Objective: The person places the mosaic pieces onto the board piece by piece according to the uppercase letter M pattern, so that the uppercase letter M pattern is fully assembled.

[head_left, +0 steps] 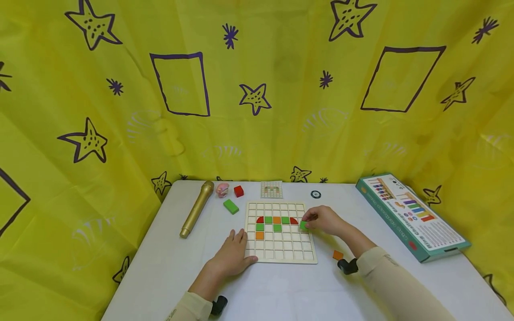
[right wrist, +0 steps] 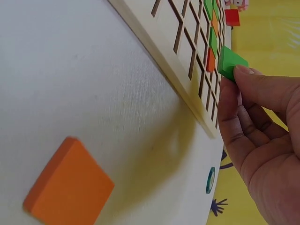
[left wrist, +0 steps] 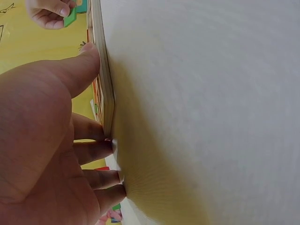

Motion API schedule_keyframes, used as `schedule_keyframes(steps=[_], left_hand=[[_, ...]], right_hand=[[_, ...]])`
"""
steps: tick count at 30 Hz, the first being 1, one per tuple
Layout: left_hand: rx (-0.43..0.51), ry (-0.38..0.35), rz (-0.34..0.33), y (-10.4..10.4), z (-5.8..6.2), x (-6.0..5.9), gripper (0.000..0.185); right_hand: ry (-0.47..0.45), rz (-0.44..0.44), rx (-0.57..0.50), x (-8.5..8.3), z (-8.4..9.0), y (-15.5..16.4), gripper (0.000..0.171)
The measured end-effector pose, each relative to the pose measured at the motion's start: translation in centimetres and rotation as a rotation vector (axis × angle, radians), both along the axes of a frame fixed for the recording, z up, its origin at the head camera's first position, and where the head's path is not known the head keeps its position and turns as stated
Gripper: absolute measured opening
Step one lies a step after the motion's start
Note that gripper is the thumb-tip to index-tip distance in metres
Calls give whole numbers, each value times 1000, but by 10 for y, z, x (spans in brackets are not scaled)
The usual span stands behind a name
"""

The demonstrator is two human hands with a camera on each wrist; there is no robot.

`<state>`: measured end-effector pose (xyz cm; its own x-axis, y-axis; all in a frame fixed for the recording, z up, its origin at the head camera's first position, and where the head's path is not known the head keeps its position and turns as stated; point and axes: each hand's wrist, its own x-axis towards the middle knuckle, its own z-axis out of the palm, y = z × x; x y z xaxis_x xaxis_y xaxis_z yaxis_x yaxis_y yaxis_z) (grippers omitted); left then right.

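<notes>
A wooden grid board lies on the white table, with red, green and orange tiles in its upper rows. My right hand pinches a small green square tile over the board's right edge; the right wrist view shows the green tile at the fingertips. My left hand lies flat on the table against the board's left edge, fingers straight and the thumb touching the board's rim. A loose orange tile lies right of the board, large in the right wrist view as the orange tile.
A gold microphone, a pink toy, a red block and a green block lie at the back left. A pattern card and a small black ring sit behind the board. The game box lies at right.
</notes>
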<state>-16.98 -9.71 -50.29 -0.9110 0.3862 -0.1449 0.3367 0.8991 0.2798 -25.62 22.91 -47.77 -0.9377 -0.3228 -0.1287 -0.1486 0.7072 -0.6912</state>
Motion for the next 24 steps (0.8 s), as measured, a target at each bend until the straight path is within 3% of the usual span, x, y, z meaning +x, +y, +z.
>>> schedule_keyframes(steps=[24], left_hand=[[-4, -9, 12, 2, 0, 0, 88]], right_hand=[[-31, 39, -19, -6, -8, -22, 7]])
